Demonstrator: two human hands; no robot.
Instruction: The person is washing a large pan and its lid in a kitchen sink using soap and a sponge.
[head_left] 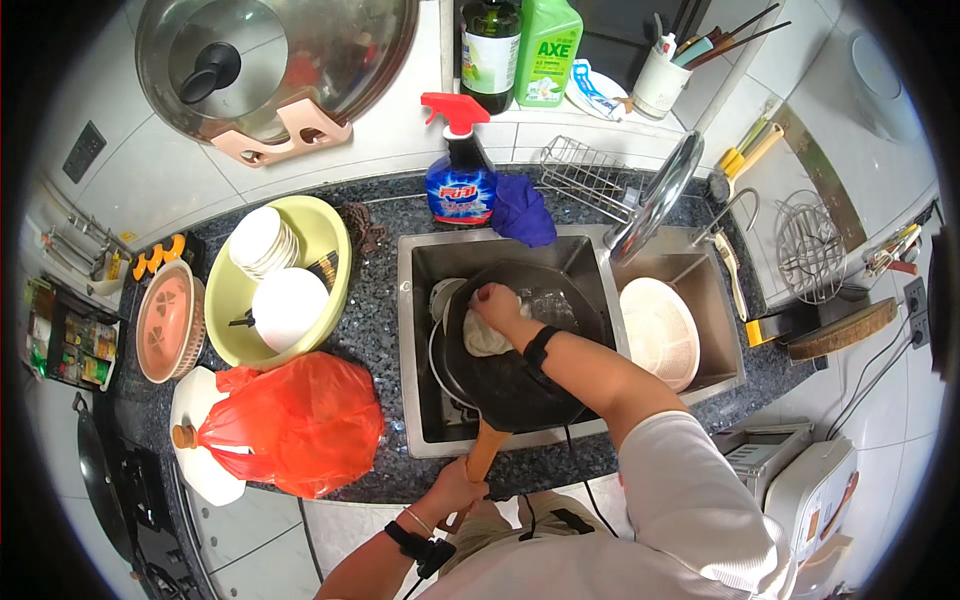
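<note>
A black frying pan (535, 385) with a wooden handle (485, 450) rests tilted in the left basin of the steel sink (408, 350). My left hand (455, 492) is wrapped round that handle, just over the counter's front edge. Inside the pan, my right hand (497, 307) is closed on a whitish cloth (484, 337) pressed against the pan's inner surface. Other dishes lie under the pan at its left, mostly hidden by it. A curved chrome faucet (665, 190) stands behind, right of the pan.
A white colander (660, 335) sits in the right basin. Left of the sink are a yellow-green tub (342, 270) of white dishes and a red plastic bag (310, 425). Behind stand a red-topped spray bottle (460, 170), a purple cloth (524, 212) and a wire rack (590, 175).
</note>
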